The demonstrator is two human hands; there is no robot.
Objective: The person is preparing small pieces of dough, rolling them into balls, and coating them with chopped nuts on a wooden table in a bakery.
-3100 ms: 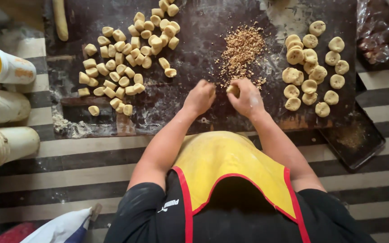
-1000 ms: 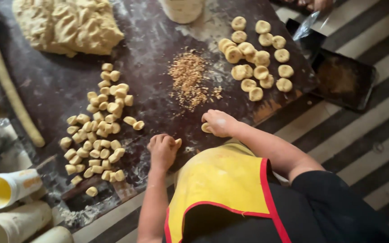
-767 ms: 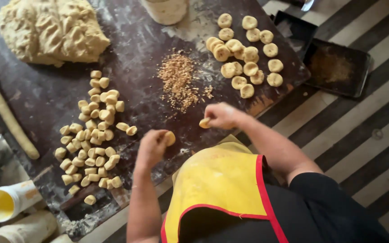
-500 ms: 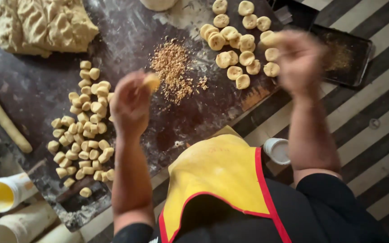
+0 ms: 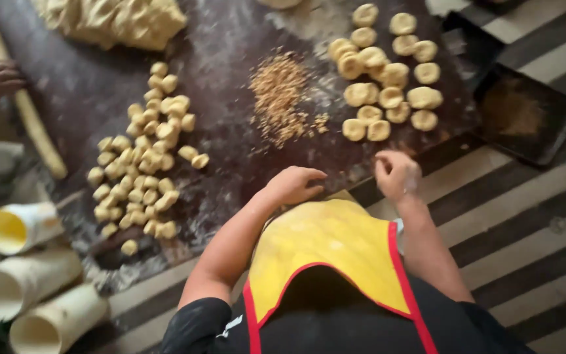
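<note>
Near the crumb pile [image 5: 282, 97], left hand [image 5: 294, 185] and right hand [image 5: 396, 174] rest curled; apart.

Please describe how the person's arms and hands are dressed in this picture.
Both forearms are bare, and the left hand and right hand wear no gloves. Short black sleeves end near the elbows. A yellow apron with red edging covers the front.
</note>
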